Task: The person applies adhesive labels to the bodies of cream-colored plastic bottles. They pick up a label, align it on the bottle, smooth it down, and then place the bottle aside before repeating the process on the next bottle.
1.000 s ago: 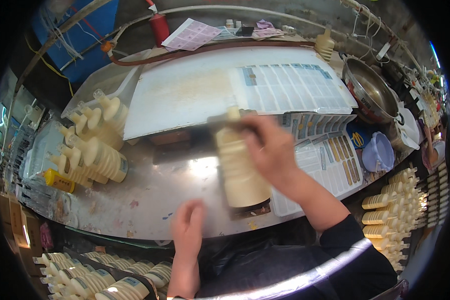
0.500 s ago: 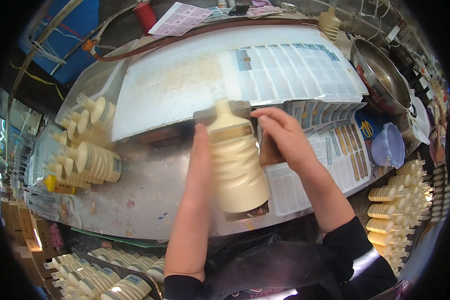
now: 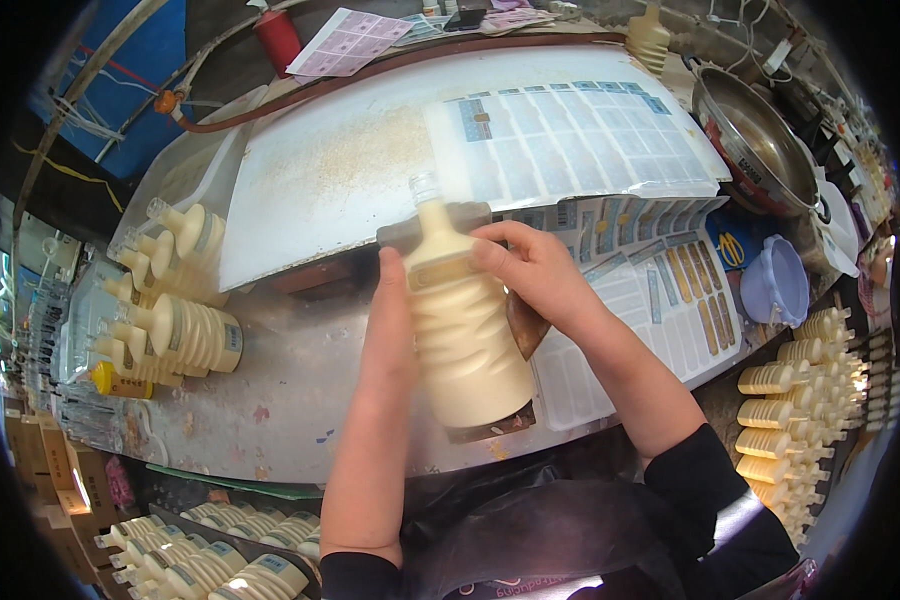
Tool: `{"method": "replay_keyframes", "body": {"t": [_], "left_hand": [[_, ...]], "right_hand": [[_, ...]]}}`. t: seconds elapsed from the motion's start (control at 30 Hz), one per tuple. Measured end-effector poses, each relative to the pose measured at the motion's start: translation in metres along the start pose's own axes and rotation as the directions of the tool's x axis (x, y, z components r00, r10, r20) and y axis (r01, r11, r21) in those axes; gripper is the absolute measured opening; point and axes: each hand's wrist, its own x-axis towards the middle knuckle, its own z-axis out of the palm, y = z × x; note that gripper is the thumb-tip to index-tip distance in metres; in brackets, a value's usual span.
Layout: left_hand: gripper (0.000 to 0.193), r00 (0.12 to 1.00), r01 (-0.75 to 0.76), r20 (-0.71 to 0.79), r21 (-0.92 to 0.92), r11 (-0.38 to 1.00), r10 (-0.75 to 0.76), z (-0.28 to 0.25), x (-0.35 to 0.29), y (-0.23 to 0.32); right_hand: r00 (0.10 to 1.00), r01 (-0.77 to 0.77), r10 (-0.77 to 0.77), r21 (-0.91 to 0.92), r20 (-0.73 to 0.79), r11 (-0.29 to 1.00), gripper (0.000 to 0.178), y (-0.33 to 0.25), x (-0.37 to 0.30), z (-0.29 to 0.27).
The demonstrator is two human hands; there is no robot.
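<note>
Cream-coloured and ribbed, the bottle point(image 3: 470, 350) lies on its side near the front edge of the metal worktop point(image 3: 290, 400), clear neck pointing away from the person, with a narrow gold-brown label point(image 3: 440, 272) across its shoulder. Dark brown support point(image 3: 525, 325) shows behind the neck, at the right flank and under the base; it probably keeps the rounded body from rolling. The left hand point(image 3: 386, 310) lies along the bottle's left side, thumb raised, likely as a steadying wall; its fingers are hidden, so whether it grips cannot be told. The right hand point(image 3: 530, 265) has its thumb and bent fingers at the label's right end, seemingly pressing; a pinch cannot be made out.

Compared with half a second ago, the right hand has moved inward from beside the bottle onto its shoulder, while the left keeps to its side. A second ago, the left was away from the bottle.

Just to the right, a sheet of label strips point(image 3: 660, 290) lies within the right hand's easy reach, below a white board point(image 3: 300, 190). More cream bottles point(image 3: 185, 330) stand grouped at left, apparently kept clear of the working spot.
</note>
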Motion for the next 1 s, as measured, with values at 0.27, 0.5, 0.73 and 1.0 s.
{"method": "replay_keyframes", "body": {"t": [0.27, 0.5, 0.73, 1.0], "left_hand": [[0.057, 0.973, -0.223, 0.016, 0.321, 0.921, 0.23, -0.02, 0.014, -0.022], [0.081, 0.997, -0.059, -0.034, 0.105, 0.993, 0.063, -0.007, -0.006, 0.002], [0.068, 0.977, -0.21, 0.0, 0.22, 0.953, 0.215, -0.011, 0.004, -0.015], [0.047, 0.958, -0.273, 0.014, 0.356, 0.894, 0.286, -0.012, 0.002, -0.022]], "right_hand": [[0.997, -0.064, 0.052, -0.234, -0.058, 0.97, 0.056, -0.012, -0.007, 0.006], [0.979, -0.17, 0.203, 0.424, -0.032, 0.89, 0.033, -0.019, 0.003, -0.025], [0.874, 0.427, -0.433, -0.075, -0.222, 0.901, 0.04, -0.048, 0.008, 0.038], [0.88, 0.332, -0.43, -0.383, -0.204, 0.862, 0.042, -0.014, 0.01, 0.019]]}}
